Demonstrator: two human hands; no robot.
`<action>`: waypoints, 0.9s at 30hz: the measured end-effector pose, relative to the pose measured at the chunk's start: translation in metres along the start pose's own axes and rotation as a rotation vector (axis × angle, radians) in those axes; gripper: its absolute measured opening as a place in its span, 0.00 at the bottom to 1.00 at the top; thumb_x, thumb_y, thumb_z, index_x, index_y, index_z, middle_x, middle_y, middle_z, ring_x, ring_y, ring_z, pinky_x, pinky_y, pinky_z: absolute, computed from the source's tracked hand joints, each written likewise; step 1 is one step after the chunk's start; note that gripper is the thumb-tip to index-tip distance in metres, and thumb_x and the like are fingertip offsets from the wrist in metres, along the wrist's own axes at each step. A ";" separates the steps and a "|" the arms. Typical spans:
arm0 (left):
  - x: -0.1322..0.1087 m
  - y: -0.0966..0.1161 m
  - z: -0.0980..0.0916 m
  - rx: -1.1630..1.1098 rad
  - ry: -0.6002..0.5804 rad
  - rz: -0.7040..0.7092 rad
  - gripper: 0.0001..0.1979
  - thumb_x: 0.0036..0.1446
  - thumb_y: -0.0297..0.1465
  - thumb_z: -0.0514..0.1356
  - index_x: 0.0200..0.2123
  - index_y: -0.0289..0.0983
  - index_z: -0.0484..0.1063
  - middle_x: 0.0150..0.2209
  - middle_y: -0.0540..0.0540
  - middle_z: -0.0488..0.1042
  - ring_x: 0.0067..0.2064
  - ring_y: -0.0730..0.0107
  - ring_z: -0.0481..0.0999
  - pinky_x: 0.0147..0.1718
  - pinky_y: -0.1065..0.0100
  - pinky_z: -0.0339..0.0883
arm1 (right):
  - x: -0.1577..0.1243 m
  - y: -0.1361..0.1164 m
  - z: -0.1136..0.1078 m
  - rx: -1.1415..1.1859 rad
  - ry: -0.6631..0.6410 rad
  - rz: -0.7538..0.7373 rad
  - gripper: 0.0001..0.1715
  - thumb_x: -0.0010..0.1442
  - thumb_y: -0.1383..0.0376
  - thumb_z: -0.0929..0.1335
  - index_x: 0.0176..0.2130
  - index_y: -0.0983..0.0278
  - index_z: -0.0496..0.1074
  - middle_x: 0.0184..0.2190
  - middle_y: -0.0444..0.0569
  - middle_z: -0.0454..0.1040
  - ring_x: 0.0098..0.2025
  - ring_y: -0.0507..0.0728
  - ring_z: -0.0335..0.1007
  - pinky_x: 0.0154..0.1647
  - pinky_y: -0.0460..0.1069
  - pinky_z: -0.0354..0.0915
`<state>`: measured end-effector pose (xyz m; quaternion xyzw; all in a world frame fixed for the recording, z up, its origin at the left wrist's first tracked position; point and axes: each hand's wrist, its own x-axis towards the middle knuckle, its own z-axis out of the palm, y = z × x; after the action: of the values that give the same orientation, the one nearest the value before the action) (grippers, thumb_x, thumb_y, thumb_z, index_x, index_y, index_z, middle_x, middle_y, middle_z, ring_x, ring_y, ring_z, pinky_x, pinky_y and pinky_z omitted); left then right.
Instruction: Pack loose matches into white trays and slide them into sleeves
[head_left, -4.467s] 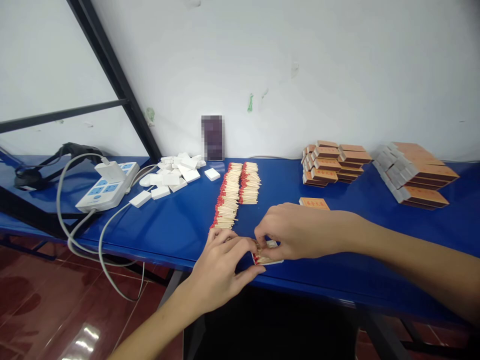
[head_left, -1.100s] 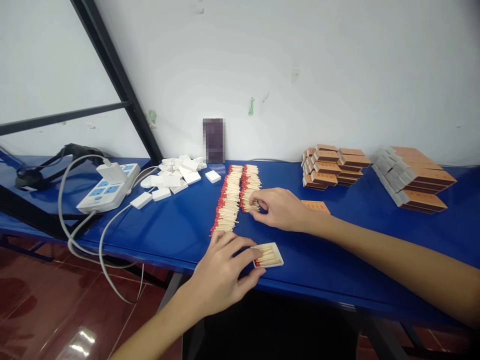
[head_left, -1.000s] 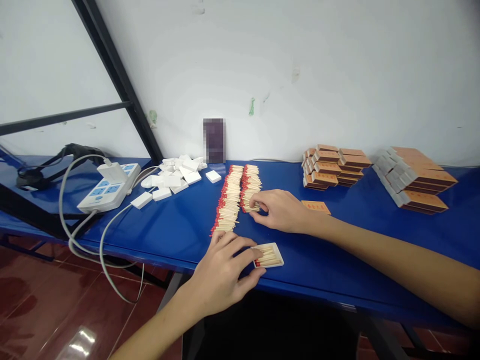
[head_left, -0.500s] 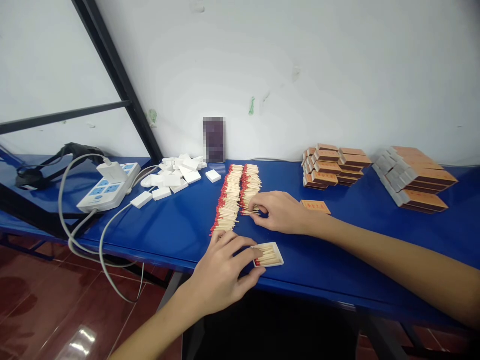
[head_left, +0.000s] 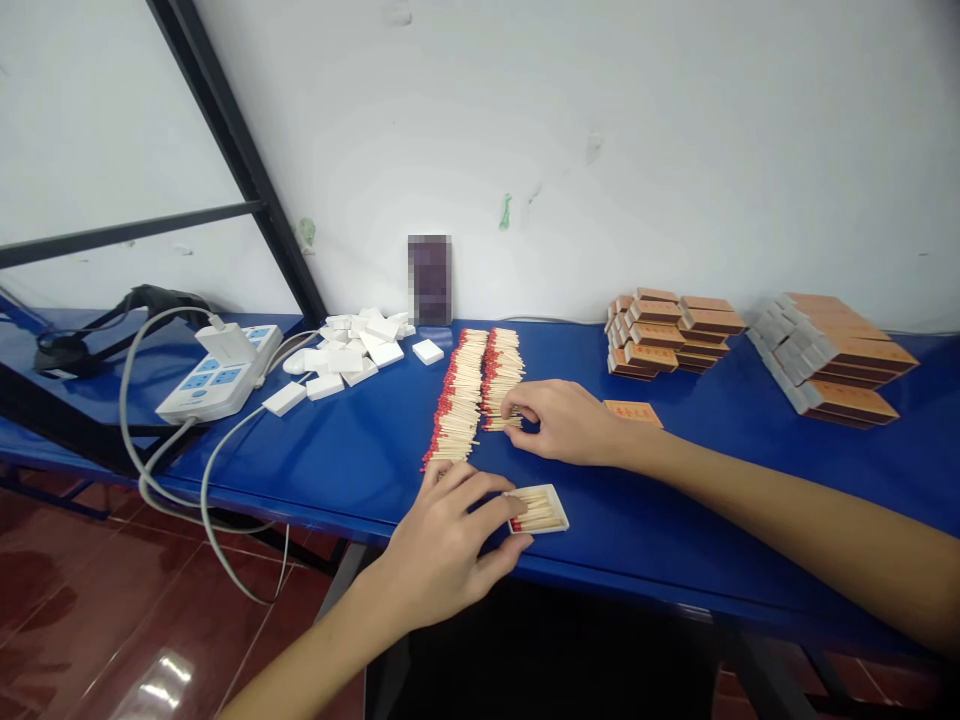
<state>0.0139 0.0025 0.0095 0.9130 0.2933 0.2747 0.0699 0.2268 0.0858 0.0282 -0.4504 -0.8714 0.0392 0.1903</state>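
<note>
My left hand (head_left: 454, 530) grips the near-left end of a small white matchbox tray (head_left: 559, 512) at the table's front edge. Red-tipped matches (head_left: 537, 508) lie in this tray, their heads partly under my fingers. At the near end of the right-hand row of matches (head_left: 504, 365), my right hand (head_left: 559, 422) pinches with thumb and fingertips at some matches; how many is hidden. Just left runs a longer row of loose matches (head_left: 459, 385). An orange matchbox sleeve (head_left: 634, 413) lies flat behind my right wrist, partly covered by it.
White trays (head_left: 352, 348) are heaped at the back left, near a power strip (head_left: 217, 380) with looping cables. Orange matchboxes (head_left: 667, 335) and a second stack of boxes (head_left: 847, 355) stand at the back right. A dark pixelated panel (head_left: 430, 280) leans on the wall.
My right hand has shifted very slightly at the near end of the right-hand match row. The left hand and the tray stay in place.
</note>
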 end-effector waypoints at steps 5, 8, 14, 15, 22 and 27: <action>0.000 -0.001 0.000 -0.009 -0.003 -0.003 0.07 0.65 0.33 0.59 0.45 0.39 0.74 0.45 0.46 0.77 0.44 0.62 0.70 0.46 0.59 0.58 | 0.000 0.000 0.001 0.036 0.000 -0.024 0.04 0.56 0.66 0.67 0.33 0.62 0.73 0.25 0.42 0.69 0.26 0.50 0.61 0.30 0.46 0.52; -0.001 -0.001 0.001 -0.017 -0.011 -0.005 0.07 0.65 0.33 0.59 0.45 0.39 0.74 0.46 0.46 0.76 0.44 0.62 0.69 0.46 0.59 0.58 | 0.000 -0.002 0.003 0.049 0.014 -0.030 0.04 0.56 0.66 0.67 0.33 0.62 0.72 0.25 0.41 0.68 0.26 0.50 0.61 0.30 0.46 0.52; -0.001 0.000 0.001 0.005 -0.001 0.002 0.08 0.65 0.33 0.59 0.45 0.39 0.74 0.45 0.46 0.77 0.44 0.62 0.70 0.47 0.59 0.58 | -0.003 0.000 0.010 0.074 0.056 0.010 0.04 0.57 0.65 0.66 0.32 0.63 0.70 0.24 0.41 0.67 0.25 0.50 0.59 0.29 0.45 0.51; -0.001 0.000 0.000 0.011 0.003 0.003 0.08 0.64 0.33 0.59 0.45 0.39 0.74 0.45 0.46 0.77 0.44 0.62 0.70 0.47 0.59 0.58 | -0.004 0.000 0.011 0.087 0.064 0.011 0.04 0.57 0.65 0.67 0.33 0.63 0.70 0.24 0.41 0.67 0.25 0.50 0.59 0.29 0.45 0.51; 0.000 0.000 0.001 0.022 0.007 0.008 0.07 0.65 0.33 0.59 0.44 0.39 0.74 0.45 0.46 0.77 0.43 0.63 0.71 0.47 0.59 0.59 | -0.006 0.005 0.018 0.154 0.154 -0.050 0.06 0.59 0.67 0.65 0.31 0.64 0.70 0.23 0.40 0.64 0.25 0.50 0.57 0.29 0.46 0.52; 0.000 0.000 0.000 0.024 0.017 0.012 0.07 0.64 0.33 0.59 0.44 0.39 0.74 0.44 0.46 0.77 0.43 0.64 0.71 0.46 0.59 0.59 | -0.006 0.006 0.019 0.133 0.190 0.027 0.07 0.60 0.65 0.65 0.32 0.63 0.71 0.23 0.40 0.64 0.24 0.50 0.57 0.29 0.46 0.51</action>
<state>0.0139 0.0027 0.0090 0.9132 0.2916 0.2793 0.0547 0.2272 0.0865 0.0071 -0.4503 -0.8387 0.0565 0.3011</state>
